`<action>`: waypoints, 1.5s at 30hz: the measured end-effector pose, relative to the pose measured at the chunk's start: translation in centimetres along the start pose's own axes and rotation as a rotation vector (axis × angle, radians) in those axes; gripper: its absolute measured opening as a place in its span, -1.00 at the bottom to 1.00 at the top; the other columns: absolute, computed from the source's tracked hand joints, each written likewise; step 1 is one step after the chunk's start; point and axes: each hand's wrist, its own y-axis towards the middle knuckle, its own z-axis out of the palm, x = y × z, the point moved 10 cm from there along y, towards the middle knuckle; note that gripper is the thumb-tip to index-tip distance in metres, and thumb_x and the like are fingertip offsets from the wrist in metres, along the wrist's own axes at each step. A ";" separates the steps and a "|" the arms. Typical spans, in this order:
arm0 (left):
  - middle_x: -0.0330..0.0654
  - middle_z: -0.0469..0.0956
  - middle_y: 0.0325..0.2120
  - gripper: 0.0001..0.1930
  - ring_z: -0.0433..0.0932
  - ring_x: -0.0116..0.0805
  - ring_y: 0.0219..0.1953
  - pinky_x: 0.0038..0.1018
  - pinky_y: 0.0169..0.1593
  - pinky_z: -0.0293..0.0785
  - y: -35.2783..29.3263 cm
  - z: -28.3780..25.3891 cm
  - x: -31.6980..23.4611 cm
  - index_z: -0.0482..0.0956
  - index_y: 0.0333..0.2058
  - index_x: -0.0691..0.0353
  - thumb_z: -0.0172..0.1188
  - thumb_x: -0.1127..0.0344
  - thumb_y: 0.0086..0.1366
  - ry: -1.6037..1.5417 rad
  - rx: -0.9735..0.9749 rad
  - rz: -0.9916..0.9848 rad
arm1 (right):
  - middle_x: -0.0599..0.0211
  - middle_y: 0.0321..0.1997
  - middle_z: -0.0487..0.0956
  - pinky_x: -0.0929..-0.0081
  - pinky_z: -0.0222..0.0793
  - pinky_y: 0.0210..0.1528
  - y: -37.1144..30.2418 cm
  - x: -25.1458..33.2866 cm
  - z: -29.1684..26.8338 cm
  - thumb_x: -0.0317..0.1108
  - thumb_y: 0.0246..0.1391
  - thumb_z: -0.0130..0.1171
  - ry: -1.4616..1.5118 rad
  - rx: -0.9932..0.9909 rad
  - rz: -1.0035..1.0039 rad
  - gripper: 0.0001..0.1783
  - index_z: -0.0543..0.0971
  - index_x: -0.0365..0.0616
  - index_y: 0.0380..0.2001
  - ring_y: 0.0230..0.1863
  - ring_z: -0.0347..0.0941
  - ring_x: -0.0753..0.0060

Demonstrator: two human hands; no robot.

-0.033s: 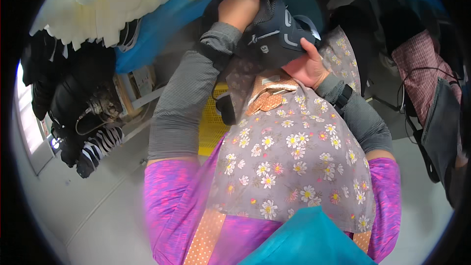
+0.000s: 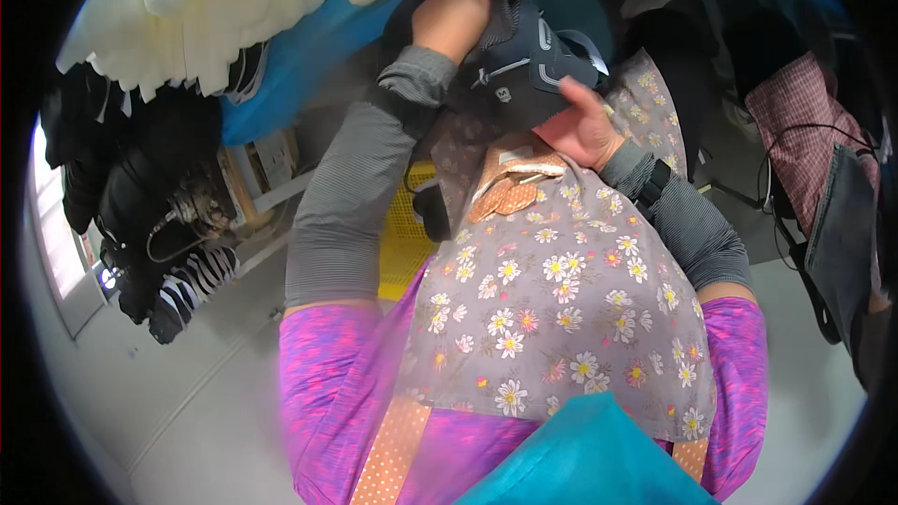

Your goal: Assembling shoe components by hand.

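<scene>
A dark grey-black shoe upper (image 2: 510,75) with light grey trim is held out in front of me, above my apron. At its far-left edge, my left hand (image 2: 453,22) is closed on the dark collar material, knuckles up. My right hand (image 2: 582,128) is at the near-right side of the upper. Its thumb stands up along the edge, and its fingers pass beneath, partly hidden by the upper. A floral grey apron (image 2: 561,299) covers my lap, with an orange dotted pocket trim (image 2: 514,182) just below the upper.
Off-white foot-shaped pieces (image 2: 206,9) lie along a blue-covered surface (image 2: 318,47) at the far left. Black shoe pieces (image 2: 140,168) hang below them. A yellow perforated basket (image 2: 402,234) stands beside my left arm. Another person's checked sleeve (image 2: 800,131) shows at the right.
My right hand and its thumb have shifted slightly left and nearer to me along the upper. My left hand keeps its grip, with hardly any movement.
</scene>
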 end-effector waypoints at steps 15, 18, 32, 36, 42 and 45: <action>0.15 0.61 -0.29 -0.75 0.58 0.13 -0.16 -0.09 -0.07 0.50 1.8 2.2 0.9 0.49 -0.13 0.30 0.03 0.38 0.22 -0.249 0.155 -0.151 | 0.28 0.09 0.52 0.45 0.38 0.15 0.5 3.5 2.3 -0.40 0.22 0.14 -0.866 -0.095 -0.231 -0.60 0.44 -0.23 0.11 0.07 0.43 0.45; 0.25 0.57 -0.45 -0.81 0.56 0.26 -0.33 0.02 -0.25 0.45 2.6 1.9 0.3 0.58 -0.29 0.35 0.04 0.38 0.24 -0.271 0.049 -0.023 | 0.30 0.09 0.52 0.45 0.37 0.15 0.6 3.3 1.7 -0.39 0.22 0.14 -0.903 -0.109 -0.228 -0.59 0.44 -0.23 0.12 0.07 0.43 0.46; 0.14 0.62 -0.38 -0.69 0.60 0.17 -0.27 -0.06 -0.16 0.52 0.9 -2.1 0.3 0.51 -0.07 0.26 0.02 0.31 0.24 -0.203 0.012 -0.217 | 0.28 0.12 0.52 0.41 0.35 0.19 0.3 3.1 2.4 -0.42 0.16 0.19 -0.708 -0.038 -0.146 -0.53 0.43 -0.20 0.15 0.12 0.43 0.39; 0.15 0.61 -0.39 -0.74 0.60 0.16 -0.31 -0.06 -0.20 0.53 0.4 -0.4 0.8 0.51 -0.13 0.29 0.06 0.38 0.20 -0.205 0.032 -0.170 | 0.29 0.10 0.52 0.44 0.37 0.17 0.7 3.5 1.6 -0.40 0.16 0.20 -0.841 -0.064 -0.136 -0.53 0.42 -0.21 0.14 0.10 0.42 0.44; 0.16 0.60 -0.40 -0.80 0.60 0.15 -0.27 -0.09 -0.21 0.53 1.2 1.6 -0.1 0.49 -0.18 0.31 0.10 0.43 0.21 -0.206 0.115 -0.071 | 0.33 0.05 0.54 0.49 0.40 0.11 0.5 3.3 1.8 -0.35 0.17 0.22 -0.789 -0.083 -0.081 -0.57 0.46 -0.22 0.09 0.04 0.45 0.48; 0.18 0.60 -0.38 -0.80 0.59 0.15 -0.25 -0.09 -0.19 0.52 1.7 2.4 0.1 0.49 -0.17 0.30 0.08 0.37 0.25 -0.281 0.156 -0.118 | 0.33 0.02 0.56 0.48 0.41 0.09 0.1 3.8 2.8 -0.32 0.16 0.25 -0.943 -0.096 -0.092 -0.59 0.49 -0.21 0.04 0.04 0.45 0.50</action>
